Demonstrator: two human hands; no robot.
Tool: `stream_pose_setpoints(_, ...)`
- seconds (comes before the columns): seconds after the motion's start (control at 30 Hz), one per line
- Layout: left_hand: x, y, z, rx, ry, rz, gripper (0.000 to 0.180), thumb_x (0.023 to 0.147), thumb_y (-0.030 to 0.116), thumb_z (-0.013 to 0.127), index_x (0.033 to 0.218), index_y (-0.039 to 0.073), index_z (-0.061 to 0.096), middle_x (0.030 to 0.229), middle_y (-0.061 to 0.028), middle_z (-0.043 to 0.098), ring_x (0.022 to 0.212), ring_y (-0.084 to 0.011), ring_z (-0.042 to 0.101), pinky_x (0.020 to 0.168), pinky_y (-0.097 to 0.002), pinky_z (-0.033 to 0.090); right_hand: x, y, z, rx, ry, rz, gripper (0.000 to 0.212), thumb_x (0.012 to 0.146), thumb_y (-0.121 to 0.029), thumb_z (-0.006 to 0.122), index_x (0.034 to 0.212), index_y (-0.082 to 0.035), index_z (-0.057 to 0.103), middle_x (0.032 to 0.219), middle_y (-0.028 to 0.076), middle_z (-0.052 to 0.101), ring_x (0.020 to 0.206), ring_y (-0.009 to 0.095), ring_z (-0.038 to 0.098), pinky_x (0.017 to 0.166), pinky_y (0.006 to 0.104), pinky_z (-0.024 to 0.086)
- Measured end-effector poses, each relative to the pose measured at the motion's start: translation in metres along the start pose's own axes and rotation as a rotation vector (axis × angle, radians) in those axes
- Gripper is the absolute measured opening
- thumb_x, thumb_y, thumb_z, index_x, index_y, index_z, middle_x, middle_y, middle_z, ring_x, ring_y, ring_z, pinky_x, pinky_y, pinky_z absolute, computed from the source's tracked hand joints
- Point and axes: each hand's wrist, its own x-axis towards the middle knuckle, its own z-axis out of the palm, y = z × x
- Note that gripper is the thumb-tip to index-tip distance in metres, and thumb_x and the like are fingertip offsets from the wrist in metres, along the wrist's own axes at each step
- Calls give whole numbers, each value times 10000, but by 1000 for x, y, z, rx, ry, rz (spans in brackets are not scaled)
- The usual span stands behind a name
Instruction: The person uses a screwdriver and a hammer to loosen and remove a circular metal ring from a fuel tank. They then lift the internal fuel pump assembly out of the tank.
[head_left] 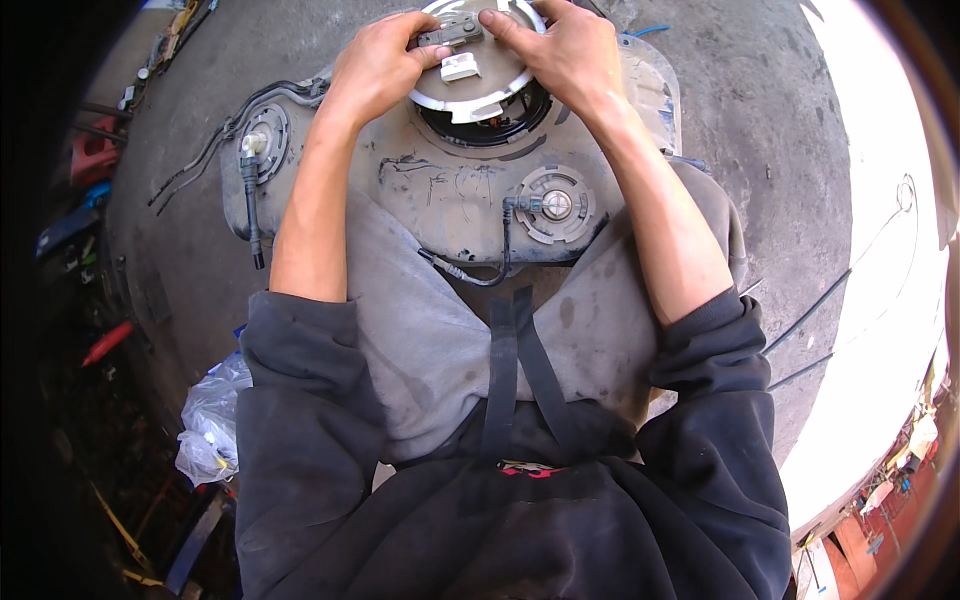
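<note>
A dusty fuel tank lies on the ground in front of my knees. Over its round opening sits a tilted fuel pump module with a white-rimmed round top and a grey connector fitting. My left hand grips the module's left side, thumb by the fitting. On the opposite side, my right hand holds the rim with its thumb laid over the top. Dark parts show beneath the near rim, inside the opening. The far edge of the module is cut off by the picture.
Two round port caps with hoses, the left cap and the near right cap, rise from the tank. Thin dark lines stick out leftward. A clear plastic bag lies left. Wires cross the concrete at right.
</note>
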Motion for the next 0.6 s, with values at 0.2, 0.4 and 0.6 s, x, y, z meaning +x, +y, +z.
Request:
stream_pose_setpoints(0.2, 0, -10, -10, -48, -10, -49, 425, 912, 214, 763, 1262, -7, 667, 1076, -131, 742, 948, -201, 674, 875, -338, 526, -1, -7, 3, 42, 44, 16, 656, 834, -606, 733, 981, 33, 745, 902, 261, 737, 871, 404, 731, 791, 464, 567)
stream_pose_setpoints(0.4, -6, 21, -24, 10, 81, -22, 333, 784, 197, 778, 1068, 24, 747, 947, -181, 718, 932, -363, 639, 858, -434, 513, -16, -28, -20, 237, -14, 72, 565, 855, -504, 769, 1023, 36, 759, 868, 219, 754, 806, 306, 750, 750, 402, 567)
stream_pose_setpoints(0.6, -3, 24, -31, -106, 162, 16, 311, 779, 191, 773, 1019, -7, 753, 932, -220, 719, 873, -371, 681, 792, -450, 530, -7, -28, -17, 263, 53, 53, 515, 877, -458, 771, 980, 46, 769, 821, 195, 758, 764, 251, 745, 730, 374, 563)
